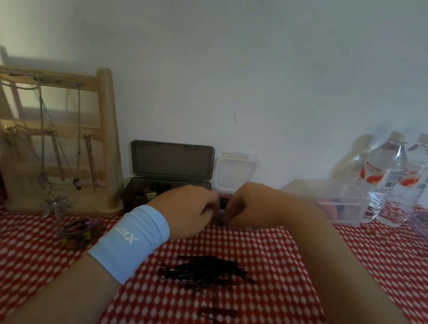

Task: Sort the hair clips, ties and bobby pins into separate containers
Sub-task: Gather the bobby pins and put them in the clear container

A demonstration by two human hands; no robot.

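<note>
A heap of dark bobby pins (206, 272) lies on the red checked cloth in front of me, with a few strays (217, 316) nearer. A bunch of coloured hair ties (80, 228) sits to the left. My left hand (187, 210), with a light blue wristband, and my right hand (250, 207) meet at a small container with an open white lid (234, 172). Their curled fingers pinch a small dark bunch (222, 203) that looks like bobby pins. The container's base is hidden behind my hands. The open grey box (148, 194) on the left holds clips.
A wooden jewellery stand (55, 141) with hanging chains stands at the left. A clear plastic tub (343, 203) and two water bottles (398, 180) stand at the right, against the wall. The picture is blurred.
</note>
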